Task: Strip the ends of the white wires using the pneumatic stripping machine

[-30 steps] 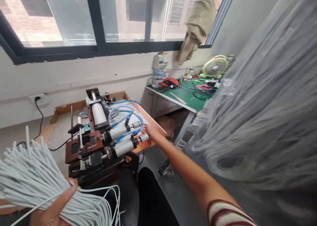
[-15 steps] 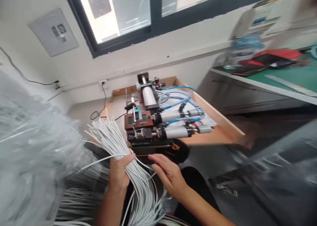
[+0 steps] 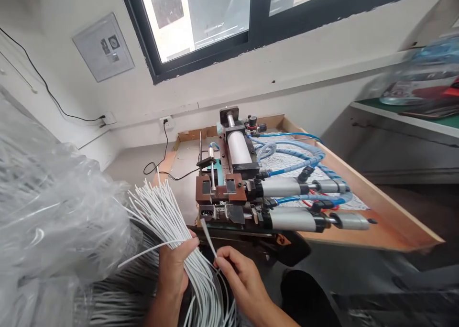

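Note:
A thick bundle of white wires (image 3: 167,217) is wrapped in my left hand (image 3: 175,265), its cut ends fanning up and to the left. One wire sticks out sideways from under the left thumb. Between the pinched thumb and forefinger of my right hand (image 3: 238,274) is a single white wire (image 3: 208,237), its tip pointing up near the front of a machine. That machine (image 3: 224,188), with brown blocks and silver air cylinders, stands just beyond both hands.
Clear plastic wrapping (image 3: 71,212) fills the left side, with more wires (image 3: 118,298) beneath it. The machine rests on a wooden-edged table (image 3: 390,226) with blue air hoses (image 3: 297,164). A green-topped shelf (image 3: 394,108) holds a plastic bottle at the right.
My right hand's fingers have closed on a single wire, now raised beside the bundle. The view has shifted, so the machine looks larger and closer. My left hand still grips the bundle.

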`<state>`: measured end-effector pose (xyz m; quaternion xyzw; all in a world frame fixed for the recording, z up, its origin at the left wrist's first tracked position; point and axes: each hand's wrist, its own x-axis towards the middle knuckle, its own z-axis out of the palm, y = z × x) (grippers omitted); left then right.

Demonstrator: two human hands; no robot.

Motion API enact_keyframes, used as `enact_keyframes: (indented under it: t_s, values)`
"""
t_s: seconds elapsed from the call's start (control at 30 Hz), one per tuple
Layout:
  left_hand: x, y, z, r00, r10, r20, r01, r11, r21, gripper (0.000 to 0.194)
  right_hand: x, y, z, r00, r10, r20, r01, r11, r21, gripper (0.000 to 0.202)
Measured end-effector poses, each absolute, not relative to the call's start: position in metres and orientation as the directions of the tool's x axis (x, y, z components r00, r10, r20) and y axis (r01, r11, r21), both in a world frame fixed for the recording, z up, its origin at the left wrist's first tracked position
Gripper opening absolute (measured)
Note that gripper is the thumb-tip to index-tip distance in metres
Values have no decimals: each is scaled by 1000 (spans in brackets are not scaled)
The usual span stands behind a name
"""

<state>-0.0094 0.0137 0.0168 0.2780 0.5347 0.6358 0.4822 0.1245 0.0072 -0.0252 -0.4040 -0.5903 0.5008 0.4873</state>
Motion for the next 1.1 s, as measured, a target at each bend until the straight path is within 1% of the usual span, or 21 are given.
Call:
enact_keyframes:
  t_s: [0.07,0.13,0.2,0.3,0.63,0.97,1.03,1.1]
  values:
    - [-10,15,15,-382,900,-211,-335,78,939,16,121,12,-25,-130,991,39,-175,16,-984,23]
    - [-9,16,15,-382,887,-259,-370,109,922,18,117,19,-25,-101,992,-74,-343,-105,-933,24]
    - [-7,17,16,-378,879,-289,-409,121,904,19,114,25,-25,-96,983,-155,-467,-182,-865,25]
    - [-5,17,16,-372,876,-305,-437,125,891,19,110,32,-25,-91,970,-224,-563,-235,-793,25]
    - [-5,17,13,-394,873,-287,-405,115,907,17,110,40,-12,-192,940,-281,-659,-336,-673,26]
    - [-6,15,12,-384,886,-259,-349,120,929,15,109,42,-7,-214,913,-347,-729,-386,-566,24]
    - [-5,13,13,-375,891,-255,-326,130,936,14,109,42,-6,-219,906,-363,-728,-399,-557,23]
    - [-4,11,14,-364,897,-252,-303,142,942,13,108,41,-5,-222,905,-362,-707,-405,-580,22]
